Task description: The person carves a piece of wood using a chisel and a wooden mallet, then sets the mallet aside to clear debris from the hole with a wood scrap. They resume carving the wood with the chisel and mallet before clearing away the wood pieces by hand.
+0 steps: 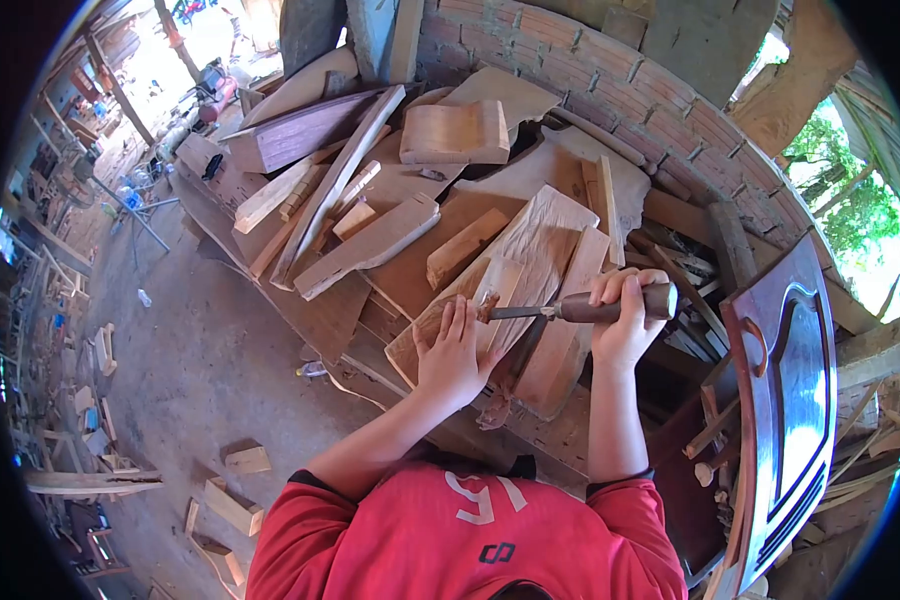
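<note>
In the head view, my right hand [624,328] is wrapped round the brown wooden handle of a chisel [582,308]. The metal blade points left, and its tip meets a wooden board [548,232] where reddish-brown shavings [487,306] have gathered. My left hand [450,362] lies on the same board just below the tip, fingers stretched out. A paler cut patch shows on the board under the blade. Close to my right hand, a second plank [562,352] lies alongside. Curled shavings [496,410] sit below my left hand.
Wood pieces crowd the bench, including a curved block [455,132] and a long strip [338,188]. A brick wall [610,75] runs behind. At right stands a dark glossy door panel [785,400]; offcuts [235,508] lie on the floor [210,340] at left.
</note>
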The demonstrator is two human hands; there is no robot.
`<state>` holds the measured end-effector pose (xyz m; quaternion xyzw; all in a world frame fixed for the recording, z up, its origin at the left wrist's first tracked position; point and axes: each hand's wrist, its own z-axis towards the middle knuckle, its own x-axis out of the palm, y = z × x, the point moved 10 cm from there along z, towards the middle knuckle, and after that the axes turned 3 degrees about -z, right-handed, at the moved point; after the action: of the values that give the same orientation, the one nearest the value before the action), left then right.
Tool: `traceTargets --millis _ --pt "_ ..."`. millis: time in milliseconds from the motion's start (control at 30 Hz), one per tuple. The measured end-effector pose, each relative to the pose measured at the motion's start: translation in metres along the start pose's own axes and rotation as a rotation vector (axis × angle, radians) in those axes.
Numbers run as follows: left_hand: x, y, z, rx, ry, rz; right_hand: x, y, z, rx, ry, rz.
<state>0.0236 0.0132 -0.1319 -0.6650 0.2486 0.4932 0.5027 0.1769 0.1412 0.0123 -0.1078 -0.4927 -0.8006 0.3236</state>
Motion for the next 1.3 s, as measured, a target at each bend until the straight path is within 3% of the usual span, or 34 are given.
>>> traceTargets --millis 133,233,300,367,533,733,867,1033,1133,1200,1300 --pt "-0.001 0.002 -0.001 0.009 0.066 -0.011 0.032 -0.005 0.01 0.072 0.113 -0.048" --pt "0.0 0.002 -0.001 0.031 0.054 -0.012 0.047 -0.011 0.019 0.075 0.101 -0.095" --pt "-0.007 0.008 0.001 -0.033 -0.056 -0.1 0.051 -0.019 0.023 0.089 0.094 -0.119" --pt "-0.006 0.008 0.002 -0.033 -0.012 -0.089 0.047 -0.022 0.026 0.093 0.092 -0.061" --pt "0.0 0.009 0.004 -0.051 0.064 -0.082 0.003 -0.035 0.026 0.117 -0.017 0.163" --pt "0.003 0.01 0.004 -0.042 0.061 -0.073 -0.036 -0.041 0.02 0.098 -0.045 0.21" --pt "-0.001 0.009 0.005 -0.026 0.024 -0.08 -0.073 -0.051 0.008 0.107 -0.209 0.255" --pt "-0.001 0.01 0.004 -0.027 0.008 -0.106 -0.079 -0.045 -0.004 0.057 -0.199 0.263" --pt "-0.003 0.011 0.004 -0.031 0.006 -0.113 -0.082 -0.043 -0.012 0.055 -0.32 0.243" --pt "-0.004 0.01 0.003 -0.031 0.009 -0.147 -0.098 -0.039 -0.028 0.085 -0.577 0.114" --pt "-0.004 0.01 0.002 -0.013 -0.017 -0.137 -0.103 -0.039 -0.034 0.101 -0.66 0.141"
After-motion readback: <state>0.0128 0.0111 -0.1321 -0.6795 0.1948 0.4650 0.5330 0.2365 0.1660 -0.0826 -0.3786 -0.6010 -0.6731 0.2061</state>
